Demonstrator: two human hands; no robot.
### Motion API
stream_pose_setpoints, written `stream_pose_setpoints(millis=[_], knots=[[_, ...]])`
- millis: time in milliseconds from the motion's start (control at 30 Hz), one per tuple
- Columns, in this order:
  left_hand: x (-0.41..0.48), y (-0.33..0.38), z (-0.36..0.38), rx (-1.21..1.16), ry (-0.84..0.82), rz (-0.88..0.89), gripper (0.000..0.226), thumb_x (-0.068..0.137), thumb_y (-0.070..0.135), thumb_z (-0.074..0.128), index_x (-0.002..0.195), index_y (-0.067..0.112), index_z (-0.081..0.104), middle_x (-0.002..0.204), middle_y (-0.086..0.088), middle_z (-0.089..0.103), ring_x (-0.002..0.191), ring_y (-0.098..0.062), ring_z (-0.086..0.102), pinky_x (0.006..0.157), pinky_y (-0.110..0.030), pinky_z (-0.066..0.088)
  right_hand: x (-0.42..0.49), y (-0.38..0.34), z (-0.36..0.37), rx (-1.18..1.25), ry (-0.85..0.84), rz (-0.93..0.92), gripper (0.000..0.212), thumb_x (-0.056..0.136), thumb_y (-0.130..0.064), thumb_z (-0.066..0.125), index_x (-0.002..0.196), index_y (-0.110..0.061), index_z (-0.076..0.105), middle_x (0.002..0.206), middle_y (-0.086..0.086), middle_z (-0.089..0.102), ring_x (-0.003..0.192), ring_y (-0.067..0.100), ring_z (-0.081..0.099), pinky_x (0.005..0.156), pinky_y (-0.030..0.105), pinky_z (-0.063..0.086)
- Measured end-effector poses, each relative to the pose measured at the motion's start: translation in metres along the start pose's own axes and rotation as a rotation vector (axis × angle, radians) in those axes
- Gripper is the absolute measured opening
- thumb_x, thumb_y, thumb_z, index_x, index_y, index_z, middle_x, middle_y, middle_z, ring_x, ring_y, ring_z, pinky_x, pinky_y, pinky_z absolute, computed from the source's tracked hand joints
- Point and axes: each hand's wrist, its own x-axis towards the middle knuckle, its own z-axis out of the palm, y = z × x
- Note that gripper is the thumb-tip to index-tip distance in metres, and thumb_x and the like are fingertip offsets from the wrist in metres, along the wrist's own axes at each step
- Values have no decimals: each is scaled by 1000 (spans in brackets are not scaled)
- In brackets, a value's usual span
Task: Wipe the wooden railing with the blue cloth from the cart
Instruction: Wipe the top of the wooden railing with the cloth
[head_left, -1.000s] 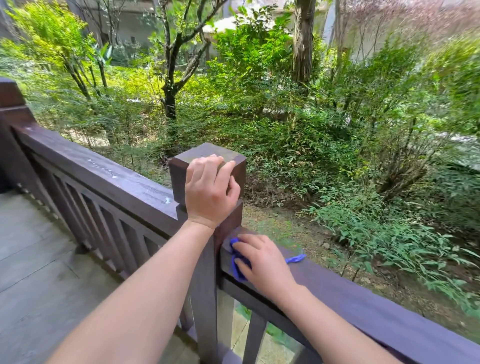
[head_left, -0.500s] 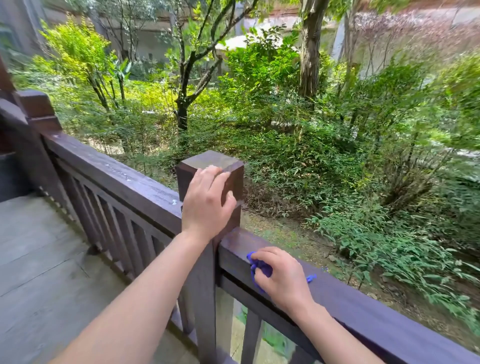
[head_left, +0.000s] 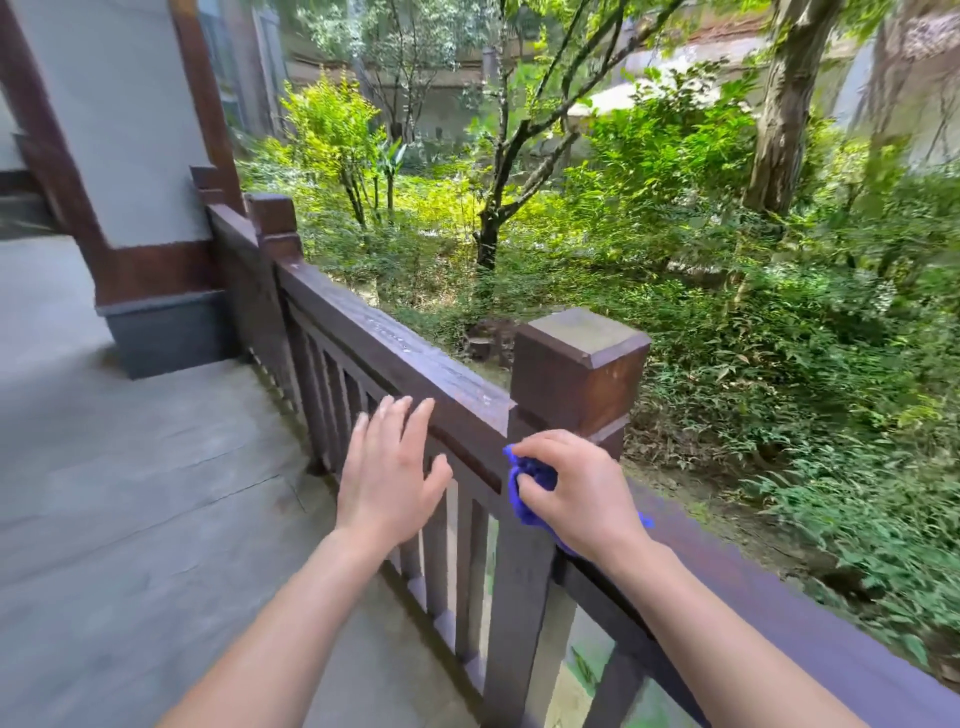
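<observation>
A grey paved floor spreads to the left of and below the left hand, crossed by thin seams. Up and to the left of that hand stands a pale wall, framed in dark red-brown trim and set on a grey plinth. Beyond the right hand lies a garden. A slim dark tree rises straight ahead, and a thick trunk stands up to the right. Daylight turns the shrubs yellow-green above bare earth. A far wall shows blurred through the leaves.
</observation>
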Motion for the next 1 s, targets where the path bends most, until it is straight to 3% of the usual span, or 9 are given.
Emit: stream_pose_setpoints(millis=[300, 467, 600, 733, 1000], knots=[[46, -126, 1, 21, -57, 44, 71, 85, 50, 30, 143, 13, 49, 145, -14, 51, 142, -32, 38, 118, -53, 29, 72, -53, 82, -55, 46, 54, 32, 72, -14, 67, 101, -27, 71, 95, -13, 67, 88, 11, 61, 74, 28, 48], [77, -177, 6, 17, -102, 92, 68, 87, 48, 32, 145, 15, 47, 148, -14, 48, 144, -31, 36, 120, -50, 26, 110, -67, 114, -85, 58, 123, 31, 75, -16, 66, 103, -28, 71, 105, -18, 66, 96, 6, 58, 78, 23, 45], [105, -199, 27, -2, -139, 124, 65, 89, 46, 34, 146, 16, 45, 151, -11, 46, 146, -28, 32, 122, -47, 20, 136, -56, 131, -100, 69, 186, 34, 72, -12, 64, 101, -28, 71, 103, -19, 65, 96, 11, 59, 78, 31, 49], [146, -208, 56, -23, -163, 146, 69, 89, 50, 26, 147, 18, 45, 152, -10, 45, 147, -27, 31, 123, -46, 20, 160, -31, 146, -164, 114, 203, 32, 73, -12, 67, 101, -27, 71, 104, -17, 65, 95, 14, 60, 74, 28, 47], [227, -218, 123, -66, -174, 226, 59, 88, 44, 38, 134, 12, 57, 139, -16, 55, 137, -33, 44, 116, -52, 33, 199, 23, 183, -256, 229, 256, 31, 70, -7, 72, 97, -22, 72, 106, -7, 68, 91, 20, 60, 75, 23, 38]])
